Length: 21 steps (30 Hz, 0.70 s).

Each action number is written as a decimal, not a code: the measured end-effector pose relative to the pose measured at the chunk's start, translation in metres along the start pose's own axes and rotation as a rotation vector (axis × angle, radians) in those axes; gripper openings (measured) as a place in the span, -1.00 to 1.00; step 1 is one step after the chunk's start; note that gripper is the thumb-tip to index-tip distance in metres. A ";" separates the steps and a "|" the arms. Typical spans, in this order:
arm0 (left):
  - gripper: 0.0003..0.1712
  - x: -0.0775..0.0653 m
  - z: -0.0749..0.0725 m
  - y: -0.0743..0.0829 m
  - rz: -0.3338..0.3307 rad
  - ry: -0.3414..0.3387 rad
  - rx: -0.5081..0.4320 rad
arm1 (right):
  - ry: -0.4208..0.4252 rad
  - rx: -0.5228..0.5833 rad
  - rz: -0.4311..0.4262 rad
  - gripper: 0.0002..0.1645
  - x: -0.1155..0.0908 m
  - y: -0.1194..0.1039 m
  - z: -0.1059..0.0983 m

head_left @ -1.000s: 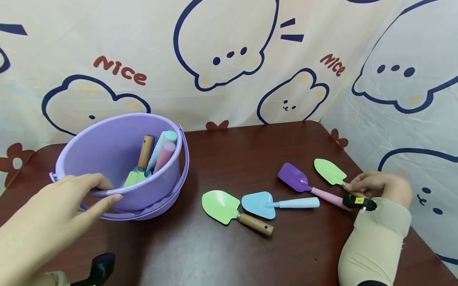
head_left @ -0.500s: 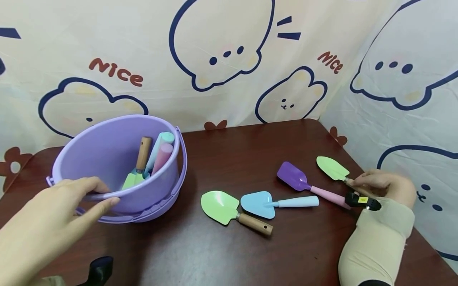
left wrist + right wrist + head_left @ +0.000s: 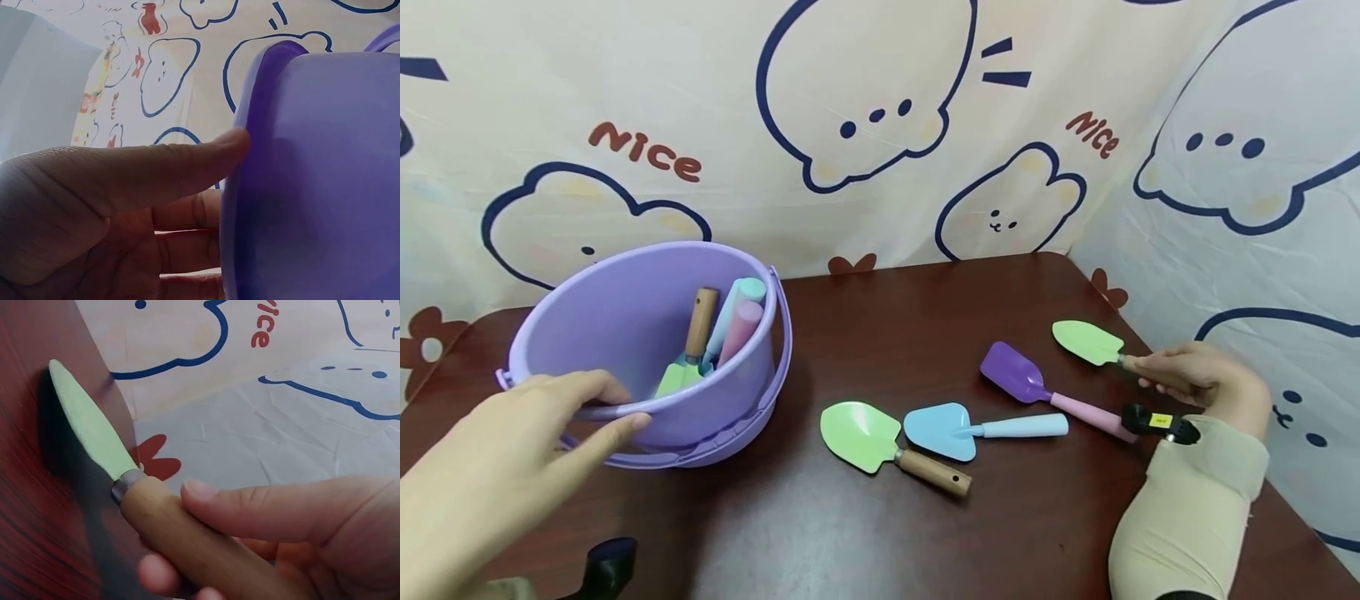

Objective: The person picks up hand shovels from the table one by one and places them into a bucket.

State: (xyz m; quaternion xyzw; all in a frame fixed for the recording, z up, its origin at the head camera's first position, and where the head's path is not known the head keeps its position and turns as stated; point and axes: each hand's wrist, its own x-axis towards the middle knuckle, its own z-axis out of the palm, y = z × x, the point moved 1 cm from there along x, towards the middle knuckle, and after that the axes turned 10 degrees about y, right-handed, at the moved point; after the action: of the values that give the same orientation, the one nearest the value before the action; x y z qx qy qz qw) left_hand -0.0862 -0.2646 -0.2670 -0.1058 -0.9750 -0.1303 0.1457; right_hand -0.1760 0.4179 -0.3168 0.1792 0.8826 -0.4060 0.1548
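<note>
My left hand [image 3: 542, 442] pinches the near rim of a purple bucket [image 3: 730, 408], thumb outside and fingers over the edge. In the left wrist view the thumb presses on the bucket's rim [image 3: 232, 206]. Inside the bucket lean several hand tools, among them a green trowel with a wooden handle [image 3: 702, 323] and ones with blue and pink handles. At the right, my right hand [image 3: 1206, 379] grips the wooden handle of a small green trowel [image 3: 1086, 342]. The right wrist view shows its wooden handle [image 3: 187, 531] between thumb and fingers, blade pointing away, with a shadow below.
Between the hands lie a green trowel with a wooden handle [image 3: 861, 435], a blue trowel [image 3: 943, 429] and a purple shovel with a pink handle [image 3: 1015, 371] on the dark brown table [image 3: 880, 333]. Printed cloth [image 3: 865, 208] hangs behind and to the right.
The right hand has taken hold of the green trowel's handle and raised it slightly, shifting it a little left and away. The left hand stays on the bucket rim.
</note>
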 end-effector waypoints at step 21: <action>-0.71 0.002 0.007 -0.006 0.023 0.051 0.024 | 0.640 0.986 -0.031 -0.60 0.009 -0.039 0.012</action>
State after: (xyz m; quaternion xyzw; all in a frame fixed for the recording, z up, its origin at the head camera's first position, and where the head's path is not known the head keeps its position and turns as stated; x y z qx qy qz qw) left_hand -0.0914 -0.2681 -0.2745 -0.1121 -0.9712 -0.1195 0.1731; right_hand -0.1993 0.3867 -0.3025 0.3309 0.5951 -0.6964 -0.2268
